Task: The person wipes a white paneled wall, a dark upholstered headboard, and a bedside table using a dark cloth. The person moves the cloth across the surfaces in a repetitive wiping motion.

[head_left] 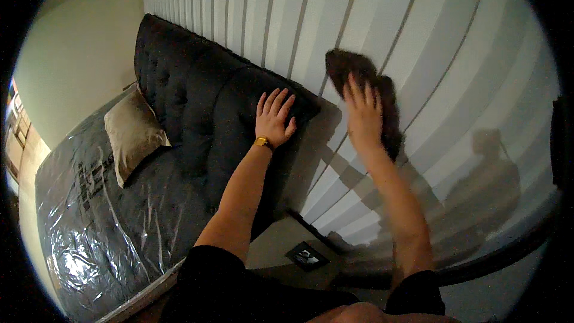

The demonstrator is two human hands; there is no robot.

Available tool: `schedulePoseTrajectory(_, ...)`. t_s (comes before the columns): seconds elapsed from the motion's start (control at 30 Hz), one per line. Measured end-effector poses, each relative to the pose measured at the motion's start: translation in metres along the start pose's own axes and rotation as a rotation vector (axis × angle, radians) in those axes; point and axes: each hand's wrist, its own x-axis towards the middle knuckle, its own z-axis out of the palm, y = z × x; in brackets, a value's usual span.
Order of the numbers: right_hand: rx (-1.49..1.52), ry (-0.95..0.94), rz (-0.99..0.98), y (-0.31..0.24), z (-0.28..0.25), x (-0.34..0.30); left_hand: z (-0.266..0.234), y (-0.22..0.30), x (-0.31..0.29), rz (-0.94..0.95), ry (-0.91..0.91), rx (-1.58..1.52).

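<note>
My left hand lies with its fingers spread on the right end of a black tufted headboard. A gold-coloured watch is on that wrist. Farther right, my right hand presses a dark brown cloth against a wall of pale upright strips divided by dark grooves. Its fingers stretch over the cloth, which sticks out above and to the right of them. This hand is slightly blurred.
A bed wrapped in shiny clear plastic fills the left, bearing a beige pillow. Below, between my arms, a dark-framed picture lies on a pale surface. A dark curved edge runs along the lower right. Shadows fall across the wall.
</note>
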Motion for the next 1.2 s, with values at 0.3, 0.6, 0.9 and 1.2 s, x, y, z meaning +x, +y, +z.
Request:
schedulePoseTrajectory(0.3,0.149,-0.368,-0.317,-0.076,0.167,-0.187,0.001,0.003,0.001,-0.001,-0.006,-0.008)
schedulePoseTrajectory(0.6,0.02,-0.129,-0.166,-0.018,0.027,-0.06,0.001,0.004,0.002,0.009,0.014,-0.003)
schedulePoseTrajectory(0.9,0.041,-0.032,-0.22,-0.03,0.134,-0.104,0.009,0.012,0.007,0.023,0.035,-0.043)
schedulePoseTrajectory(1.2,0.273,-0.56,-0.323,-0.119,0.255,-0.26,0.008,0.008,0.007,0.022,0.016,-0.022)
